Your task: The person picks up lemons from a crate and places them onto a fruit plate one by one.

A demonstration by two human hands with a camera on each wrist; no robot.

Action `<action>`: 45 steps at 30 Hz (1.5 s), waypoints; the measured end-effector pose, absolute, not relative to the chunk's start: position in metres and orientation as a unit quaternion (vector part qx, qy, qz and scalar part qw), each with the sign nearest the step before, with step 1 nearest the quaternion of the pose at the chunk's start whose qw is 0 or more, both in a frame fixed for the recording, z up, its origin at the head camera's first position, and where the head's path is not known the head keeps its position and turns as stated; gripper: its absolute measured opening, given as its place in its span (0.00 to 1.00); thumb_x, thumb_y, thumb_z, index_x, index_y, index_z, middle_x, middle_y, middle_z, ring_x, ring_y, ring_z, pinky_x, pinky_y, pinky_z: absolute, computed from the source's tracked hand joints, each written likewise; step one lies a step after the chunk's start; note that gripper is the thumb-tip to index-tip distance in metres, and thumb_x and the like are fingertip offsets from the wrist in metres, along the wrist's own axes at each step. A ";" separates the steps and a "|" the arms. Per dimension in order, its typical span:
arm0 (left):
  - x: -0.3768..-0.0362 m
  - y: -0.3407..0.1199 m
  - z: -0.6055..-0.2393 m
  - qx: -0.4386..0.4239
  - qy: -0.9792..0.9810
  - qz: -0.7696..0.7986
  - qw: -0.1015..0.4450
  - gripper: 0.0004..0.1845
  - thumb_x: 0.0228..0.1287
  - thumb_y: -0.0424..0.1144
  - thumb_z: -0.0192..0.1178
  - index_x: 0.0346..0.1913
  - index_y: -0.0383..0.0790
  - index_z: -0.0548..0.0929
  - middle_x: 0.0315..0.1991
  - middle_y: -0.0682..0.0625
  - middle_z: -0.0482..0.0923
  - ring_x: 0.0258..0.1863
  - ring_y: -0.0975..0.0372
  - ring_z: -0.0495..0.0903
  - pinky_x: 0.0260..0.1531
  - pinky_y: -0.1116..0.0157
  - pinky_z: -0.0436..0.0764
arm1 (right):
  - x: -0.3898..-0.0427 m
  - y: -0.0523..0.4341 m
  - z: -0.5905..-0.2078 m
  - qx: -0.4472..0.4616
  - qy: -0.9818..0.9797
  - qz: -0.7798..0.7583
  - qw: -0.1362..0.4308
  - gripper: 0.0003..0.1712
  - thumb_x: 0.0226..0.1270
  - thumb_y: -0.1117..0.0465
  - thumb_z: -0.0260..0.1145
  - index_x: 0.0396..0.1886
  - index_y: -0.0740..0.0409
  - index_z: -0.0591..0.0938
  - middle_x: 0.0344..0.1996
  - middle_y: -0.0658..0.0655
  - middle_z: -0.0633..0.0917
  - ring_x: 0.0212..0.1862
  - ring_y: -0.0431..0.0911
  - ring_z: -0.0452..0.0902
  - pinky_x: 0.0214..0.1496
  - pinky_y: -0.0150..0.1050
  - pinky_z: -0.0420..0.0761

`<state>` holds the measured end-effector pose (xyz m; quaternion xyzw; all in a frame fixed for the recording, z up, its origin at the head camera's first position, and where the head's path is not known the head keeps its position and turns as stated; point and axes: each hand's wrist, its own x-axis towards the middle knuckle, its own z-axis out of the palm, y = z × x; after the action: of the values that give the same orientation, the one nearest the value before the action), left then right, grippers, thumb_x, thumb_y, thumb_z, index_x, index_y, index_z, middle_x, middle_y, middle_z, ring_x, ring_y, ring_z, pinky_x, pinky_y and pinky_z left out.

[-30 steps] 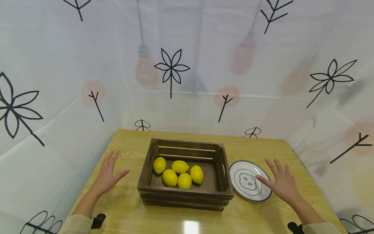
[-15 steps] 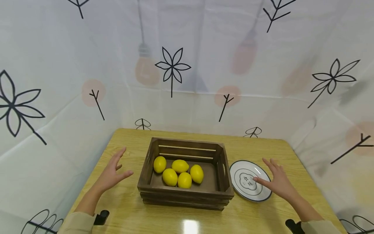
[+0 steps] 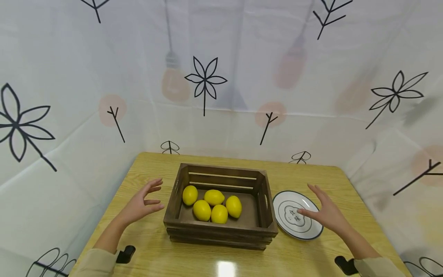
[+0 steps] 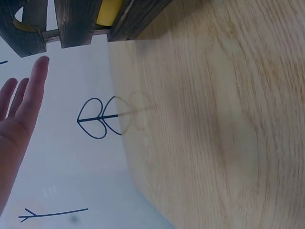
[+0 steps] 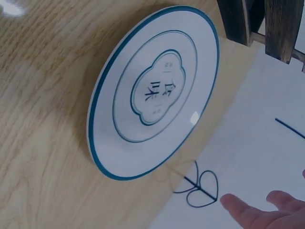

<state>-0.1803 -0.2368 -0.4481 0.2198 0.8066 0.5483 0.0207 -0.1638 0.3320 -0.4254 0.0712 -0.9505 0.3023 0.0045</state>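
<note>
A dark brown wooden crate (image 3: 221, 234) stands mid-table with several yellow lemons (image 3: 202, 210) inside, grouped toward its left half. Just right of it lies a white plate (image 3: 283, 217) with a dark blue-green rim and printed characters, seen whole in the right wrist view. My left hand (image 3: 140, 206) hovers left of the crate, fingers extended and apart from it. Over the plate's right side my right hand (image 3: 327, 215) is held with thumb and fingers spread, holding nothing. In the left wrist view a lemon (image 4: 109, 12) shows between the crate's slats.
The light wood table (image 3: 145, 246) ends at a pale patterned cloth (image 3: 221, 130) behind it and at both sides. Black wrist straps (image 3: 125, 254) sit at the sleeve cuffs.
My left hand has moved right, closer to the crate. The right hand has shifted slightly left over the plate, its fingers drawn closer together. Crate, lemons and plate stay in place.
</note>
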 end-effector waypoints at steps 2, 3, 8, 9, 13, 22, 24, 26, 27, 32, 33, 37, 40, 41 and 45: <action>-0.180 -0.235 -0.447 0.227 0.798 0.557 0.033 0.39 0.58 0.32 0.64 0.71 0.40 0.56 0.66 0.36 0.56 0.62 0.39 0.58 0.46 0.61 0.77 | -0.165 0.331 -0.424 0.075 -0.947 0.311 0.008 0.58 0.52 0.47 0.73 0.72 0.65 0.50 0.66 0.78 0.49 0.61 0.76 0.50 0.51 0.70 0.61; -0.180 -0.234 -0.447 0.231 0.794 0.561 0.038 0.39 0.58 0.32 0.64 0.70 0.40 0.57 0.66 0.35 0.56 0.62 0.38 0.58 0.46 0.62 0.77 | -0.166 0.330 -0.424 0.077 -0.945 0.317 0.008 0.58 0.51 0.48 0.73 0.72 0.65 0.50 0.67 0.77 0.50 0.61 0.76 0.51 0.52 0.69 0.62; -0.182 -0.229 -0.446 0.242 0.781 0.572 0.061 0.37 0.58 0.31 0.64 0.69 0.38 0.59 0.66 0.35 0.56 0.61 0.38 0.59 0.45 0.65 0.77 | -0.169 0.328 -0.423 0.087 -0.937 0.338 0.010 0.59 0.49 0.48 0.75 0.72 0.65 0.51 0.67 0.75 0.52 0.61 0.74 0.53 0.53 0.64 0.66; -0.182 -0.228 -0.445 0.241 0.780 0.574 0.065 0.37 0.58 0.31 0.64 0.69 0.37 0.59 0.66 0.34 0.56 0.61 0.38 0.60 0.45 0.65 0.77 | -0.169 0.328 -0.422 0.090 -0.935 0.342 0.011 0.59 0.49 0.49 0.75 0.72 0.65 0.51 0.67 0.75 0.52 0.62 0.74 0.52 0.54 0.64 0.65; -0.183 -0.224 -0.444 0.232 0.777 0.579 0.082 0.35 0.59 0.33 0.64 0.68 0.35 0.61 0.64 0.33 0.59 0.59 0.39 0.63 0.45 0.65 0.77 | -0.171 0.325 -0.419 0.091 -0.930 0.356 0.009 0.59 0.49 0.49 0.75 0.72 0.63 0.51 0.67 0.74 0.54 0.59 0.76 0.56 0.52 0.64 0.67; -0.183 -0.222 -0.445 0.203 0.785 0.577 0.098 0.35 0.59 0.36 0.64 0.68 0.37 0.63 0.62 0.36 0.63 0.55 0.46 0.70 0.43 0.64 0.78 | -0.175 0.318 -0.410 0.079 -0.921 0.381 -0.010 0.59 0.48 0.52 0.76 0.73 0.58 0.50 0.66 0.75 0.54 0.60 0.76 0.54 0.50 0.63 0.70; -0.184 -0.222 -0.446 0.204 0.787 0.574 0.098 0.35 0.59 0.36 0.65 0.68 0.37 0.63 0.62 0.36 0.63 0.55 0.45 0.70 0.43 0.64 0.78 | -0.176 0.316 -0.408 0.083 -0.919 0.385 -0.011 0.59 0.48 0.52 0.76 0.73 0.58 0.51 0.66 0.75 0.54 0.60 0.76 0.54 0.51 0.62 0.70; -0.184 -0.223 -0.447 0.205 0.789 0.570 0.099 0.35 0.58 0.36 0.65 0.68 0.37 0.63 0.62 0.36 0.63 0.55 0.44 0.70 0.42 0.65 0.78 | -0.177 0.315 -0.407 0.089 -0.916 0.391 -0.011 0.58 0.48 0.53 0.76 0.73 0.58 0.51 0.66 0.75 0.55 0.60 0.76 0.54 0.51 0.61 0.69; -0.184 -0.223 -0.447 0.206 0.789 0.570 0.100 0.35 0.58 0.36 0.65 0.68 0.37 0.63 0.63 0.37 0.62 0.55 0.44 0.70 0.42 0.64 0.78 | -0.177 0.314 -0.406 0.092 -0.914 0.395 -0.011 0.58 0.49 0.53 0.76 0.73 0.59 0.51 0.66 0.75 0.55 0.61 0.76 0.54 0.52 0.61 0.69; -0.184 -0.223 -0.449 0.209 0.786 0.573 0.103 0.35 0.58 0.35 0.65 0.68 0.37 0.64 0.63 0.37 0.62 0.54 0.45 0.70 0.42 0.64 0.79 | -0.178 0.310 -0.402 0.103 -0.903 0.418 -0.017 0.57 0.49 0.54 0.76 0.73 0.60 0.52 0.66 0.75 0.54 0.61 0.75 0.54 0.54 0.61 0.68; -0.185 -0.223 -0.449 0.209 0.785 0.574 0.103 0.35 0.58 0.35 0.65 0.68 0.38 0.64 0.63 0.37 0.62 0.54 0.45 0.70 0.42 0.64 0.79 | -0.178 0.310 -0.401 0.105 -0.901 0.421 -0.017 0.57 0.49 0.54 0.75 0.73 0.60 0.52 0.66 0.75 0.54 0.61 0.75 0.54 0.54 0.61 0.68; -0.185 -0.222 -0.449 0.212 0.782 0.577 0.104 0.34 0.58 0.35 0.65 0.68 0.38 0.64 0.63 0.37 0.62 0.54 0.44 0.69 0.42 0.64 0.78 | -0.180 0.308 -0.400 0.116 -0.897 0.426 -0.015 0.55 0.50 0.55 0.75 0.72 0.60 0.53 0.66 0.75 0.55 0.60 0.74 0.56 0.54 0.60 0.68; -0.185 -0.221 -0.449 0.214 0.781 0.578 0.104 0.34 0.58 0.35 0.65 0.67 0.38 0.65 0.63 0.37 0.62 0.54 0.44 0.69 0.42 0.63 0.78 | -0.182 0.305 -0.398 0.122 -0.893 0.432 -0.015 0.54 0.51 0.56 0.75 0.72 0.60 0.53 0.66 0.75 0.56 0.60 0.74 0.57 0.54 0.59 0.68; -0.185 -0.221 -0.449 0.214 0.781 0.578 0.103 0.34 0.58 0.35 0.65 0.67 0.38 0.65 0.63 0.37 0.62 0.54 0.44 0.69 0.42 0.63 0.78 | -0.182 0.304 -0.397 0.125 -0.891 0.437 -0.015 0.54 0.51 0.57 0.75 0.72 0.61 0.53 0.66 0.75 0.56 0.61 0.73 0.57 0.54 0.59 0.68; -0.186 -0.221 -0.449 0.215 0.782 0.577 0.101 0.34 0.58 0.35 0.65 0.67 0.39 0.65 0.63 0.37 0.62 0.54 0.46 0.70 0.42 0.62 0.79 | -0.186 0.298 -0.393 0.135 -0.882 0.451 -0.019 0.54 0.51 0.57 0.74 0.72 0.62 0.53 0.66 0.74 0.56 0.61 0.73 0.57 0.55 0.58 0.68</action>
<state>-0.1857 -0.2207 -0.4490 0.2154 0.7816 0.5767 0.1007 -0.1857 0.2978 -0.3927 0.1353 -0.8818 0.4513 -0.0189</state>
